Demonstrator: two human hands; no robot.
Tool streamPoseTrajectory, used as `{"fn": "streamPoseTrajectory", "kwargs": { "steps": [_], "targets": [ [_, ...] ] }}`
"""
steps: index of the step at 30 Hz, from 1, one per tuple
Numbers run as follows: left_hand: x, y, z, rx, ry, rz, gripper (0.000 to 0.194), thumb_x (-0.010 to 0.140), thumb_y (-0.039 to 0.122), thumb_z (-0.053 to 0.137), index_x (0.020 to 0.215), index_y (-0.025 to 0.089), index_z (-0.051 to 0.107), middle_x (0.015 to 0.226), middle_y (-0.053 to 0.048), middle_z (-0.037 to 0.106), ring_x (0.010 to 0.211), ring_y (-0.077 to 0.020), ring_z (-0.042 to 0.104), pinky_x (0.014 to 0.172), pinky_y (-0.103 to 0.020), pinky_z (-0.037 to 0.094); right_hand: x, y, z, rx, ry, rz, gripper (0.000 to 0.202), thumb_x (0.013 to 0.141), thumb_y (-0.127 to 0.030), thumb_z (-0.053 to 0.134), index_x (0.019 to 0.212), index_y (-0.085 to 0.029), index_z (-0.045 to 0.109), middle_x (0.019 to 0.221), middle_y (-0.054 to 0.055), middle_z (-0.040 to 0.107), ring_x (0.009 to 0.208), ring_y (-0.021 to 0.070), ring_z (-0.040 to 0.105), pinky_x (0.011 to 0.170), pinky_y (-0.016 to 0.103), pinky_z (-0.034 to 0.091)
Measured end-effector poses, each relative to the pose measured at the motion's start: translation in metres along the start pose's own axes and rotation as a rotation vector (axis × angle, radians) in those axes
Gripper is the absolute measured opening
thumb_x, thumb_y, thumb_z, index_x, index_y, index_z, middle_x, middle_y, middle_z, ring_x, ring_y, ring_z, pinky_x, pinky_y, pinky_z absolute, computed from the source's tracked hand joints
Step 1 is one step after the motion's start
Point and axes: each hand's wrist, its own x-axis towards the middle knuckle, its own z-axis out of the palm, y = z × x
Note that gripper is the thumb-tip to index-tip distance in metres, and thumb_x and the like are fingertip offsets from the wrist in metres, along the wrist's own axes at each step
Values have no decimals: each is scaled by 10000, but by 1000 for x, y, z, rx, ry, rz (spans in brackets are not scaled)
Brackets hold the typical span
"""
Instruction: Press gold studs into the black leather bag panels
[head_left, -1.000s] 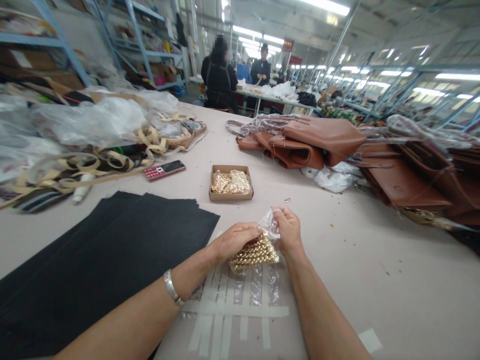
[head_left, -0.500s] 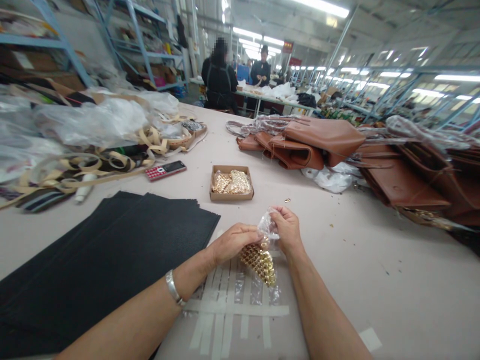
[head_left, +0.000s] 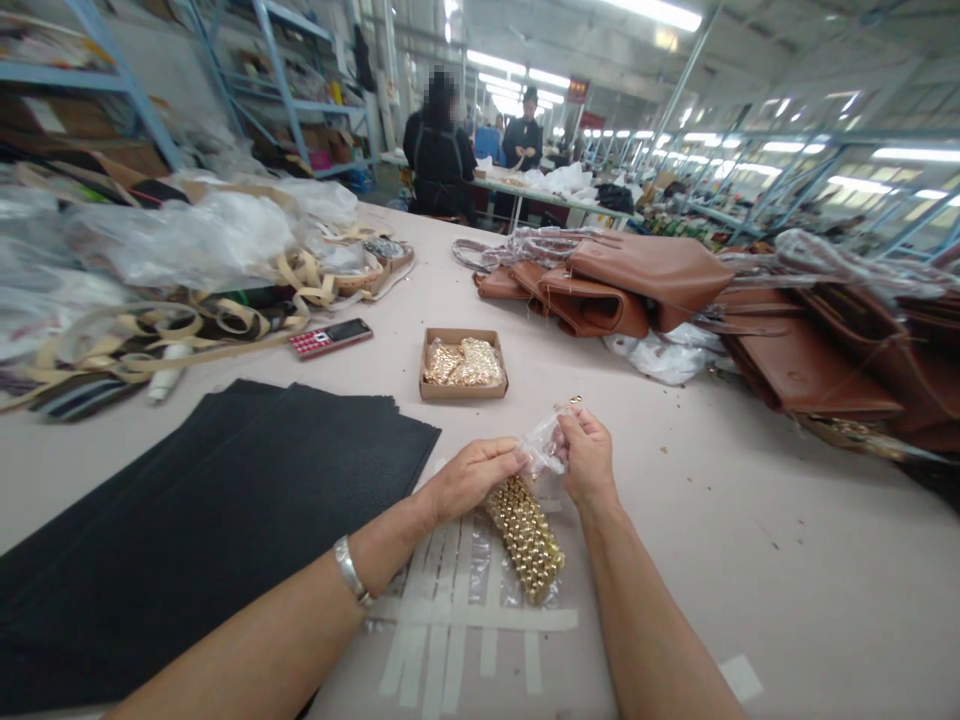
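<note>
My left hand, with a silver bracelet on its wrist, is closed on a bundle of gold chain that looks like rows of shiny beads. The chain hangs down below my fingers over the taped part of the table. Between my hands stretches a crumpled clear plastic bag. My right hand pinches the bag's far end, and my left thumb and fingers press on its near end. My left palm hides the upper part of the chain.
Ahead stands a small cardboard box with bagged gold pieces. Black sheets lie left, near a red phone and piled straps. Brown leather bags are heaped right. Two people are beyond the table.
The gold chain hangs lower and shows more of its length below my left hand. My right hand has moved slightly right, and the plastic stretches further between my hands.
</note>
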Motion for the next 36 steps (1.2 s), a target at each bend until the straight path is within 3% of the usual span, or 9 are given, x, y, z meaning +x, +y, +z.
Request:
{"fn": "streamPoseTrajectory", "kwargs": {
  "steps": [8, 14, 17, 20, 24, 26, 28, 31, 36],
  "targets": [
    [5, -1, 1, -18, 66, 18, 338, 841, 502, 608, 816, 167, 578, 740, 1, 580, 667, -132, 502, 631, -242, 376, -2, -7, -1, 25, -34, -1, 243, 685, -368, 722, 763, -191, 575, 451, -119, 428, 340, 44, 345, 388, 189, 350],
    [2, -2, 1, -5, 95, 31, 297, 876, 452, 586, 865, 155, 606, 793, -14, 620, 715, -136, 529, 683, -254, 388, -4, -17, -9, -4, -84, -93, 198, 687, -283, 714, 835, -179, 632, 456, -95, 492, 379, 76, 429, 392, 204, 355],
    [3, 0, 2, -14, 147, 41, 251, 864, 412, 611, 860, 161, 619, 798, -13, 623, 727, -132, 532, 690, -249, 398, -3, -15, -11, -33, -92, -120, 157, 727, -288, 693, 825, -180, 637, 483, -91, 498, 401, 77, 441, 452, 227, 427],
    [5, 1, 3, -45, 206, 32, 237, 839, 396, 636, 845, 159, 623, 783, -13, 625, 706, -127, 545, 681, -248, 426, -2, -15, -15, -67, -99, -109, 235, 713, -269, 706, 925, -179, 655, 615, -58, 588, 528, 100, 552, 575, 254, 493],
    [10, -4, 3, -113, 304, 11, 268, 829, 426, 629, 862, 162, 605, 803, -18, 642, 705, -127, 588, 694, -272, 497, -1, -27, -28, -228, -339, 34, 557, 666, -244, 778, 1198, -213, 617, 975, 31, 692, 819, 157, 652, 727, 279, 520],
    [12, -7, 1, -132, 374, 4, 262, 819, 423, 640, 852, 168, 586, 808, -9, 633, 713, -124, 601, 685, -277, 525, -2, -34, -34, -308, -490, 151, 661, 620, -213, 815, 1246, -226, 603, 1080, 56, 679, 840, 161, 654, 715, 277, 530],
    [13, -9, -1, -133, 434, -2, 253, 804, 406, 662, 844, 170, 579, 798, 0, 614, 698, -118, 598, 632, -255, 534, -4, -36, -37, -380, -552, 251, 598, 609, -200, 817, 1181, -200, 646, 1012, 55, 691, 727, 138, 642, 606, 239, 517],
    [13, -9, -2, -127, 479, -8, 250, 792, 393, 678, 825, 166, 577, 777, 1, 596, 676, -116, 597, 564, -229, 535, -7, -31, -34, -505, -569, 321, 354, 669, -233, 778, 1006, -147, 712, 722, 8, 669, 536, 96, 554, 435, 177, 408],
    [12, -6, -2, -126, 489, -9, 216, 794, 359, 670, 802, 160, 586, 778, -6, 599, 665, -116, 604, 541, -224, 546, -11, -17, -23, -636, -730, 289, 215, 772, -319, 695, 873, -139, 752, 552, -30, 571, 463, 74, 438, 395, 169, 322]
  ]
}}
